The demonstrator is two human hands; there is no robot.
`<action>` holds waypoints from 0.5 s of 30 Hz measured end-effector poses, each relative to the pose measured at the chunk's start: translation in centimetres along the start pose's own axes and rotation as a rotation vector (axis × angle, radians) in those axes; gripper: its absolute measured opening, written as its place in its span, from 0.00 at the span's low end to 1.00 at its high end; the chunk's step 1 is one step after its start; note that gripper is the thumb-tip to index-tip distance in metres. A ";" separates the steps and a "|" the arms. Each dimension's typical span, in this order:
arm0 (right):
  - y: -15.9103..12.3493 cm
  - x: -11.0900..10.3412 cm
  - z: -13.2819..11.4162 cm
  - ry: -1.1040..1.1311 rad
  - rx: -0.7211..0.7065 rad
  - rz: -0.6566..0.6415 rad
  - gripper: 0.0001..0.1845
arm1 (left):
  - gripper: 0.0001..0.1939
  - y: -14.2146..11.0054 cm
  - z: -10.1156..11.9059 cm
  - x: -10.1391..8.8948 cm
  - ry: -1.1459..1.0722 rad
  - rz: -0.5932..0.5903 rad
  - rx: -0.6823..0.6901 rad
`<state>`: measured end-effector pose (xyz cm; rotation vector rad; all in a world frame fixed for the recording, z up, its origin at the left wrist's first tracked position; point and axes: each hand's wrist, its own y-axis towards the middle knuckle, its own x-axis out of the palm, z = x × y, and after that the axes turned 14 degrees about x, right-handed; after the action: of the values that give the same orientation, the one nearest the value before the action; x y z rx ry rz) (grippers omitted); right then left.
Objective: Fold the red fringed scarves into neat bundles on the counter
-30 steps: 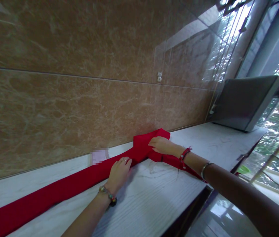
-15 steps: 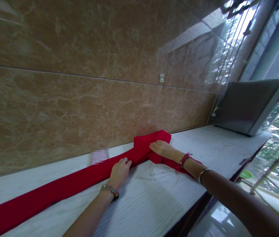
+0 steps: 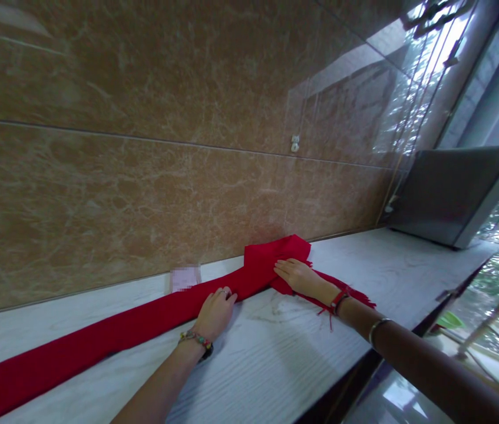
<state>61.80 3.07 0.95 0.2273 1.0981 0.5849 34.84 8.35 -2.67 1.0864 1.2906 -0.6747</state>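
A long red scarf [image 3: 112, 333] runs along the white countertop [image 3: 276, 359] by the brown marble wall, from the lower left to a folded end [image 3: 276, 256] near the middle. My left hand [image 3: 216, 311] rests on the strip with its fingers curled on the cloth edge. My right hand [image 3: 297, 275] lies flat, fingers stretched, pressing on the folded end. A fringed tip [image 3: 355, 297] of the scarf shows beside my right wrist, which wears a red string and a metal bangle.
A grey box-like appliance [image 3: 443, 194] stands at the far right end of the countertop. A small blurred label [image 3: 185, 277] sits at the wall's base. The counter's front edge runs along the lower right, with a glossy floor and window railings beyond.
My right hand has slid slightly back toward me on the folded end, and the fringed tip now shows by my wrist. My left hand has stayed on the strip.
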 end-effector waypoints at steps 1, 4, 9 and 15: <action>0.2 -0.3 -0.5 0.022 0.034 0.016 0.18 | 0.18 -0.5 0.1 -0.2 -0.012 0.014 0.012; 1.5 -1.4 -3.2 0.126 0.104 0.064 0.18 | 0.19 -3.0 -0.2 -1.1 -0.049 0.094 0.020; 4.8 -3.0 -12.0 0.432 0.124 0.029 0.22 | 0.20 -11.7 -3.4 -3.0 0.001 0.161 -0.153; 7.5 -5.2 -22.8 0.712 -0.011 -0.114 0.26 | 0.23 -25.7 -8.2 -5.1 0.183 0.055 -0.646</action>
<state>37.43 3.95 -1.97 -0.0671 1.7813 0.5826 7.58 5.09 -3.61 0.6525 1.4866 -0.0892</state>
